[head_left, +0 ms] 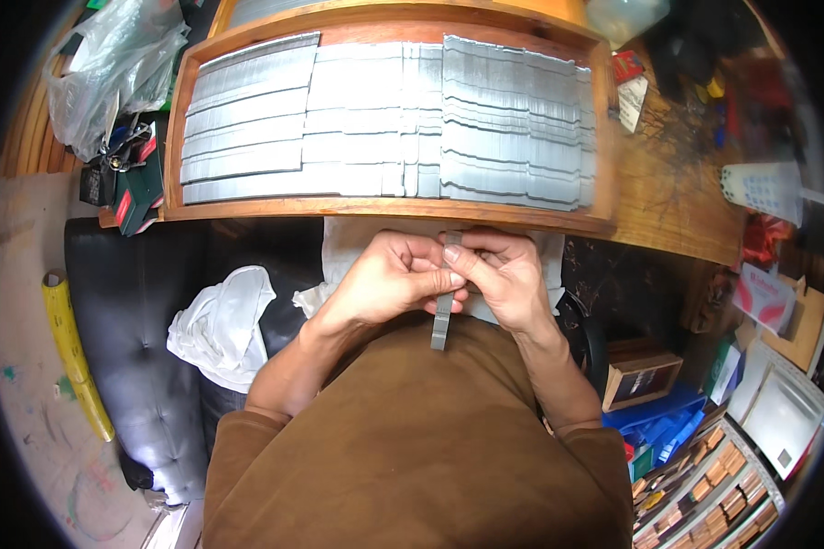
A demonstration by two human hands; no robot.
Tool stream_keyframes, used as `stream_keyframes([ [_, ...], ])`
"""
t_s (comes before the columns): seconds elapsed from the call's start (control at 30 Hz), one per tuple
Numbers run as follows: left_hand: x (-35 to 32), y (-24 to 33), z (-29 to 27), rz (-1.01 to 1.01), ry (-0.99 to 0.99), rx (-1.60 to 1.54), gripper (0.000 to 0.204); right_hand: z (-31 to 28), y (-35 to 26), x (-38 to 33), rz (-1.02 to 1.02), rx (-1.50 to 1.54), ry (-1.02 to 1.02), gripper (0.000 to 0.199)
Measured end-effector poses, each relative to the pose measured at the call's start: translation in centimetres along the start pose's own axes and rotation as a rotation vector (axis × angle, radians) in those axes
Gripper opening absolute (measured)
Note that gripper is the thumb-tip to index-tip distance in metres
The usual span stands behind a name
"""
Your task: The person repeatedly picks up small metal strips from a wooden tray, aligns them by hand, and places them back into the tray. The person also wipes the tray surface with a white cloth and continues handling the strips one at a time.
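Close in front of my brown shirt, my left hand (pixel 386 276) and my right hand (pixel 504 276) grip one narrow grey metal strip (pixel 440 331) between them. Both thumbs press on its face, with the fingers curled behind it. The strip points lengthwise away from my body, and its near end sticks out below my hands. I cannot tell whether it is a single piece or a thin stack. Just beyond my hands lies a shallow wooden tray (pixel 366 209), filled with rows of tightly packed silvery metal pieces (pixel 366 119).
The tray rests on a wooden table (pixel 677 215) with a patterned cup (pixel 762 189) at right. Clear plastic bags (pixel 119 73) and small boxes (pixel 139 197) crowd the left. A white bag (pixel 222 325) lies on a black padded seat (pixel 124 339). A slotted rack (pixel 719 489) stands lower right.
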State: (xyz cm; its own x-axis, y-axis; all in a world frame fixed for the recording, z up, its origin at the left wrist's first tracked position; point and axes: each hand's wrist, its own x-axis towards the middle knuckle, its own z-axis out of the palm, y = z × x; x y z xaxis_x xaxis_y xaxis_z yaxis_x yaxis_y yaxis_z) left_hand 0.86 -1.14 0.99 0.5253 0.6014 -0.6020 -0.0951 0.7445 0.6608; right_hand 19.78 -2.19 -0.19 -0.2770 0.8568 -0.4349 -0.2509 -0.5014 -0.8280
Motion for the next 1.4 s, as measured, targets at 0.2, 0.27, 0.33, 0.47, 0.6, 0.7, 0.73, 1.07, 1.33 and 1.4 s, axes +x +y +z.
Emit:
stream_keyframes([
  [0.2,-1.3,-0.6,-0.2,-0.051,0.006,-0.024,0.018,0.0,0.8,0.0,0.057,0.065,-0.068,0.025],
  [0.27,-1.2,-1.0,-0.2,-0.051,0.023,-0.057,0.019,0.3,0.6,0.0,0.099,0.142,-0.067,0.021],
  [0.33,-1.1,-1.5,-0.5,-0.012,0.013,-0.044,0.02,0.3,0.7,0.0,0.127,0.165,-0.074,0.019],
  [0.47,-0.9,-1.0,-0.9,-0.002,-0.01,0.005,0.018,0.2,0.8,0.3,0.142,0.137,-0.063,0.02],
  [0.6,-0.5,-1.0,-1.1,-0.048,0.003,-0.027,0.017,-0.2,1.8,0.9,0.08,0.044,-0.027,0.023],
  [0.7,-0.5,-1.1,-1.3,-0.065,0.006,-0.048,0.017,-0.5,2.6,1.0,0.025,0.101,-0.053,0.025],
  [0.73,-0.5,-1.2,-1.3,-0.062,0.007,-0.048,0.017,-0.4,2.5,1.0,0.016,0.076,-0.033,0.026],
  [1.07,-1.1,-1.8,-1.1,-0.013,0.034,-0.011,0.017,0.2,2.6,0.5,-0.004,0.079,0.018,0.023],
  [1.33,-1.3,-1.8,-1.1,-0.008,0.029,-0.029,0.018,0.1,2.7,0.6,0.035,0.098,0.008,0.023],
  [1.4,-1.2,-1.9,-1.2,-0.009,0.026,-0.035,0.018,-0.1,3.1,0.7,0.019,0.085,0.004,0.023],
])
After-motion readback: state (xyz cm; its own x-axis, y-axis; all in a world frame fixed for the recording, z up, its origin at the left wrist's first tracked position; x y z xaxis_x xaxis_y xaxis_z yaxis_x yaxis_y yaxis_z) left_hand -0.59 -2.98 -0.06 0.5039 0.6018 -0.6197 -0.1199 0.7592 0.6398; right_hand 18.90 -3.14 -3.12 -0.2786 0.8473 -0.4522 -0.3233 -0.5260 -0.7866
